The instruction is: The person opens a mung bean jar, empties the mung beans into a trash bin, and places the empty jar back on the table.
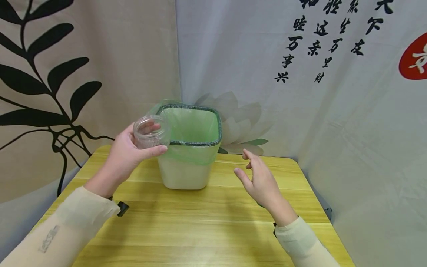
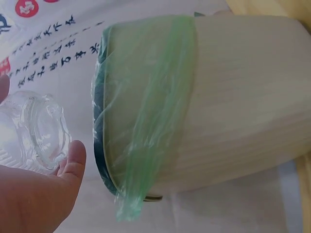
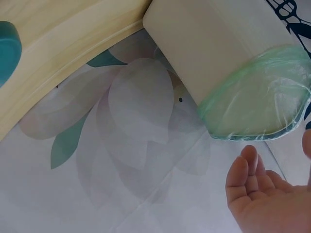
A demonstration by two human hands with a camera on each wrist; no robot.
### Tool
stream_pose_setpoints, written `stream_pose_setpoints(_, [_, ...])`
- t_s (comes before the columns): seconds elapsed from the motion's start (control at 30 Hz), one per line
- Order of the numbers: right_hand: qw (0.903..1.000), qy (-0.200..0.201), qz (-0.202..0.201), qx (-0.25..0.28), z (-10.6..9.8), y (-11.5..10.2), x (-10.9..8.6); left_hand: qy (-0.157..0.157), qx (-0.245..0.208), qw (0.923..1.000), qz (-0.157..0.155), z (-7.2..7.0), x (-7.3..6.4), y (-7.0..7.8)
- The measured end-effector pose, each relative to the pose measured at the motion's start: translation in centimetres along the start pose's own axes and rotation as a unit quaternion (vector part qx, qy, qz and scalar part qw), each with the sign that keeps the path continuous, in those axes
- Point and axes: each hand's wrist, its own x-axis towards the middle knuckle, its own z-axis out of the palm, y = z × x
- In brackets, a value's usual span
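Note:
A clear, see-through jar (image 1: 151,131) is gripped in my left hand (image 1: 125,155), thumb along its near side and fingers behind it. In the head view the jar overlaps the left rim of a trash bin (image 1: 185,172), which stands upright at the table's far side. A green plastic bag (image 1: 191,126) lines the bin and folds down over its dark rim. The left wrist view shows the jar's threaded-looking mouth (image 2: 51,131) turned toward the bin. To the right of the bin my right hand (image 1: 261,181) hovers over the table, holding nothing, fingers loosely bent and thumb apart.
The wooden table (image 1: 186,230) has rounded far corners. Cloth backdrops (image 1: 230,55) with black writing, a lotus print and dark leaves hang close behind it. A teal object (image 3: 7,51) shows partly at the left edge of the right wrist view.

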Motion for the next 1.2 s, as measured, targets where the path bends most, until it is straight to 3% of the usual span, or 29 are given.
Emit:
stream_pose_setpoints(0.2, [0.9999,-0.003,0.010,0.003,-0.1,0.3,-0.9,0.003,-0.011,0.9999,0.006,-0.1,-0.6,-0.7])
stream_pose_setpoints(0.4, [0.9999,-0.002,0.010,0.003,-0.2,0.4,-1.5,0.011,0.009,0.9997,0.020,-0.2,-1.3,-1.5])
stream_pose_setpoints(0.87, [0.9993,-0.013,0.036,0.005,-0.6,0.9,-3.8,0.020,0.029,0.9972,0.066,1.4,-3.0,-2.8])
stream_pose_setpoints(1.2, [0.9992,-0.004,0.040,0.006,-0.9,1.3,-5.1,0.024,0.018,0.9978,0.059,1.9,-4.2,-3.7])
